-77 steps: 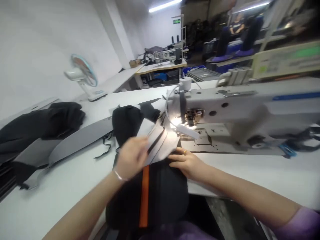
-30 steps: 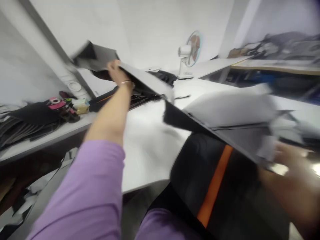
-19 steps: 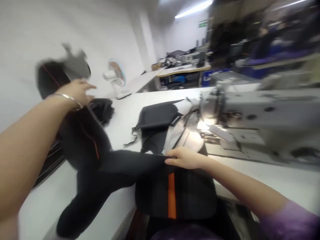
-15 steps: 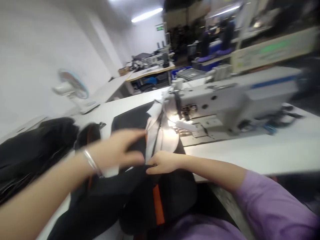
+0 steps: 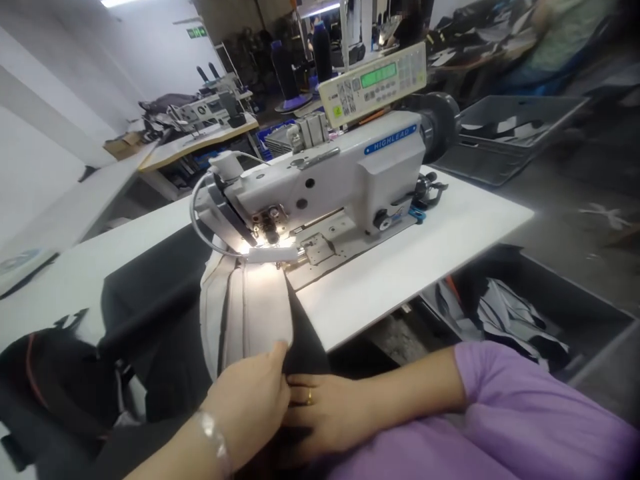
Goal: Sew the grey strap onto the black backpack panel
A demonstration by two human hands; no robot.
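Note:
My left hand (image 5: 250, 403) and my right hand (image 5: 323, 413) meet at the near end of a grey padded fabric panel (image 5: 250, 310), their fingers closed on its edge. The panel runs away from me to the lit needle area (image 5: 267, 247) of a white sewing machine (image 5: 325, 180). Black fabric (image 5: 150, 293) lies under and to the left of the grey panel. My left wrist carries a bangle, my right hand a ring.
The white table (image 5: 425, 240) carries the machine. A control panel with a green display (image 5: 373, 83) stands on top of it. A grey bin of fabric pieces (image 5: 520, 313) sits low on the right, another bin (image 5: 505, 137) behind. More black pieces (image 5: 40, 380) lie at the left.
My left hand came back from a far reach to the left and joined my right hand at the grey panel's near edge. The view swung right toward the machine.

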